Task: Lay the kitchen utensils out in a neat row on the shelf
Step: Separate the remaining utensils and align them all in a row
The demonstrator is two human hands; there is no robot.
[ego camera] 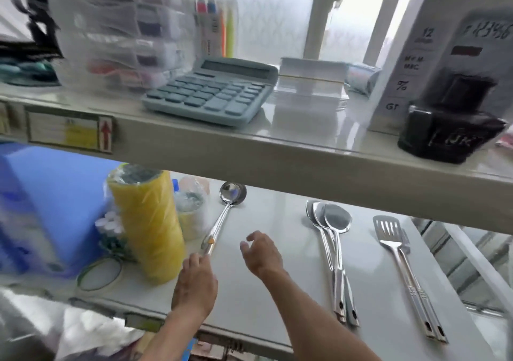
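A steel ladle [224, 213] lies on the lower white shelf [272, 291], bowl toward the back, handle slanting toward me. My left hand [195, 283] pinches the near end of its handle. My right hand [262, 254] hovers just right of the ladle, fingers apart and holding nothing. Further right lie stacked steel serving spoons [333, 252], handles toward me. At the far right are two stacked slotted turners [402, 272], also lengthwise.
Left of the ladle stand a yellow wrapped roll stack [147, 222], tape rolls [100, 273] and a blue box [47, 202]. The upper shelf [277, 149] overhangs the back, carrying a blue calculator [211, 90], a black ink bottle [449, 122] and clear drawers [116, 36].
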